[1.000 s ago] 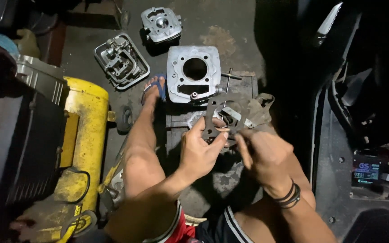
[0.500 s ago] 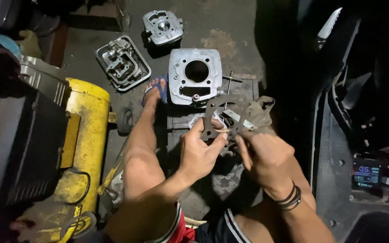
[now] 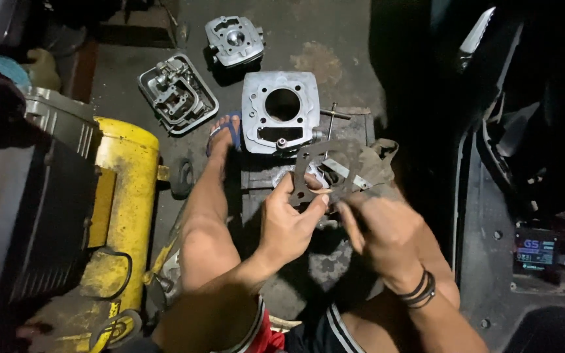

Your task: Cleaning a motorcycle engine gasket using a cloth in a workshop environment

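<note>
While the thin dark gasket was held up in front of the person, just above a grey rag and near the silver cylinder block on the floor, the left hand had its fingers pinched shut on the gasket's lower edge. The right hand sat just beside it, blurred, fingers curled; whether they gripped the gasket could not be told. A yellow tank lay to the left.
</note>
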